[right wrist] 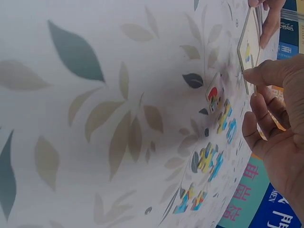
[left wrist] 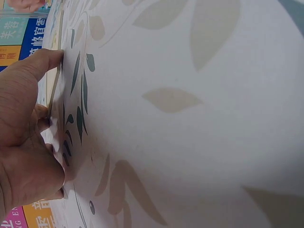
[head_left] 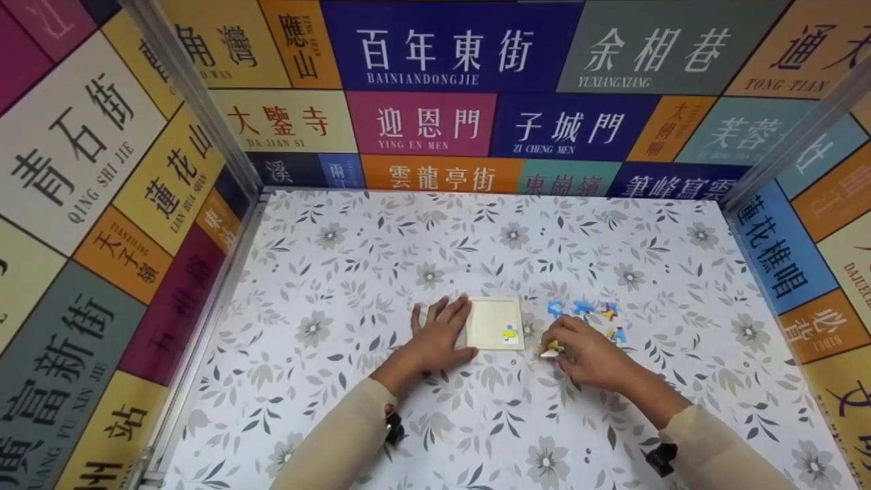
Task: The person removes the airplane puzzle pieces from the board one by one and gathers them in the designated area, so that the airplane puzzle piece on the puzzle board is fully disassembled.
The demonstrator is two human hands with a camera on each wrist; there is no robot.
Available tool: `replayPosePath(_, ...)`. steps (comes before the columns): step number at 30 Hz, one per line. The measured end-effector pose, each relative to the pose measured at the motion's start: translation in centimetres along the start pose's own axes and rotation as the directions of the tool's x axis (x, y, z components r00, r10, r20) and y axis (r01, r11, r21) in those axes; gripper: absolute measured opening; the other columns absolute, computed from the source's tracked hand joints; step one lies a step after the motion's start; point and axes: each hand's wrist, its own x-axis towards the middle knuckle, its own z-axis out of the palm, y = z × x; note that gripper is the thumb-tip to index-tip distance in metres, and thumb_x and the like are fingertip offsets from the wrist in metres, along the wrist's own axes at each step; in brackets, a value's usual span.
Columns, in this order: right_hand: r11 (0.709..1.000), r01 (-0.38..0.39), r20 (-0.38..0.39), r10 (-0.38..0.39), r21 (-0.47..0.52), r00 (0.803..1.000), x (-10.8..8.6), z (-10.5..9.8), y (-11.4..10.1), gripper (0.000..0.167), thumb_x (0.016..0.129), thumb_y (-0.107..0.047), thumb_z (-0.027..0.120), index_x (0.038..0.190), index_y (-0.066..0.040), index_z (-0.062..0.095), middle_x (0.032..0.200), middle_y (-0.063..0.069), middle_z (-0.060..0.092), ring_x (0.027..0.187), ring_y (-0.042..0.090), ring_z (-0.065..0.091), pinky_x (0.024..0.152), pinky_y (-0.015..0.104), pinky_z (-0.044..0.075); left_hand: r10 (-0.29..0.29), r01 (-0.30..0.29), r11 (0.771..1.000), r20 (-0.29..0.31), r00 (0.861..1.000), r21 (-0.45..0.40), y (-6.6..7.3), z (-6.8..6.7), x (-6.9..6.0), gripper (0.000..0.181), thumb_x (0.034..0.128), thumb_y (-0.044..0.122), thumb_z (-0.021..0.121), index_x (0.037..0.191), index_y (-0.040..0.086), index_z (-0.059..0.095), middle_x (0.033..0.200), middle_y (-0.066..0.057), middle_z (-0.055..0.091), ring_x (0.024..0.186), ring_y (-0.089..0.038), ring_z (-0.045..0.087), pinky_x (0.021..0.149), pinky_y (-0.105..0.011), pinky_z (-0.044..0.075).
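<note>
My left hand (head_left: 439, 337) rests along the left side of a shallow cream puzzle tray (head_left: 486, 320). Its thumb touches the near edge and its fingertips lie by the far left corner; the left wrist view also shows the thumb (left wrist: 50, 59) against the rim. One yellow, blue and white jigsaw piece (head_left: 509, 333) sits in the tray's near right corner. To the right of the tray, my right hand (head_left: 588, 354) pinches a yellow jigsaw piece (head_left: 556, 346), partly covered by the fingers. In the right wrist view, the thumb and fingers (right wrist: 261, 73) hide that piece.
Several loose jigsaw pieces (head_left: 582, 308) lie behind and beside my right hand, with a red-spotted one (right wrist: 213, 92) nearest the tray in the right wrist view. Flower-patterned cloth (head_left: 381, 245) covers the table. Panels with large characters (head_left: 422, 122) stand around its back and sides.
</note>
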Motion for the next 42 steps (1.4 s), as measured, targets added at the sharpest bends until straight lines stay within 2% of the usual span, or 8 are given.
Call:
replayPosePath(3,1.000,-0.017,0.006,0.017,-0.004,1.000,-0.7,-0.4,0.3,0.036,0.088,0.011,0.081,0.111,-0.014,0.074,0.115,0.000,0.065,0.097,0.020,0.061,0.079,0.037,0.054,-0.002,0.002,1.000,0.006,1.000,0.011,0.4,-0.3,-0.1,0.098,0.0983,0.050,0.071,0.178,0.019,0.025,0.188,0.004,0.016,0.173,-0.034,0.011,0.131,-0.078,-0.002)
replayPosePath(9,1.000,0.009,-0.019,-0.009,-0.011,1.000,-2.0,-0.9,1.1,0.037,0.084,0.014,0.082,0.109,-0.013,0.073,0.111,0.003,0.065,0.098,0.022,0.059,0.079,0.038,0.053,-0.004,0.004,0.999,0.018,1.000,0.043,0.9,-0.9,-0.4,0.095,0.1008,0.053,0.068,0.178,0.019,0.025,0.188,0.003,0.017,0.173,-0.034,0.012,0.131,-0.078,0.001)
replayPosePath(14,1.000,0.007,-0.045,-0.007,0.001,0.999,-2.7,-1.2,1.5,0.042,0.079,0.017,0.080,0.108,-0.013,0.073,0.107,0.002,0.065,0.096,0.021,0.058,0.078,0.037,0.053,0.013,-0.013,0.999,-0.007,1.000,0.052,0.8,-0.8,-0.6,0.092,0.1019,0.054,0.064,0.178,0.017,0.027,0.187,0.002,0.021,0.171,-0.033,0.016,0.129,-0.078,0.007)
replayPosePath(25,1.000,0.021,-0.105,-0.022,-0.002,0.994,-4.5,-1.3,3.4,0.042,0.073,0.020,0.079,0.098,-0.014,0.074,0.100,0.001,0.064,0.085,0.018,0.056,0.073,0.031,0.048,-0.010,0.009,0.997,0.016,1.000,0.073,1.3,-1.0,-0.8,0.095,0.1001,0.052,0.068,0.178,0.016,0.026,0.187,0.001,0.020,0.172,-0.034,0.016,0.130,-0.078,0.005)
replayPosePath(31,1.000,0.010,-0.111,-0.010,-0.006,0.994,-5.3,-1.6,3.9,0.045,0.071,0.022,0.077,0.091,-0.018,0.074,0.101,-0.001,0.065,0.090,0.016,0.057,0.076,0.031,0.045,-0.022,0.019,0.995,0.025,0.999,0.099,1.3,-1.1,-0.7,0.096,0.1010,0.054,0.067,0.178,0.018,0.025,0.187,0.002,0.019,0.172,-0.033,0.016,0.131,-0.077,0.007)
replayPosePath(36,1.000,0.026,-0.145,-0.023,0.017,0.989,-5.7,-1.9,4.1,0.045,0.070,0.024,0.077,0.090,-0.016,0.074,0.101,0.002,0.065,0.090,0.019,0.057,0.075,0.031,0.044,-0.023,0.021,0.994,0.017,1.000,0.103,1.3,-1.1,-0.7,0.095,0.1007,0.054,0.067,0.178,0.018,0.025,0.187,0.003,0.019,0.172,-0.033,0.015,0.131,-0.077,0.006)
replayPosePath(42,1.000,-0.005,-0.109,0.004,-0.014,0.994,-6.0,-1.6,4.4,0.042,0.074,0.022,0.079,0.090,-0.017,0.079,0.103,0.001,0.064,0.092,0.019,0.061,0.075,0.032,0.051,-0.009,0.008,0.998,0.018,1.000,0.066,1.2,-1.2,-0.8,0.094,0.1019,0.053,0.066,0.178,0.017,0.025,0.187,0.001,0.020,0.172,-0.033,0.015,0.131,-0.078,0.004)
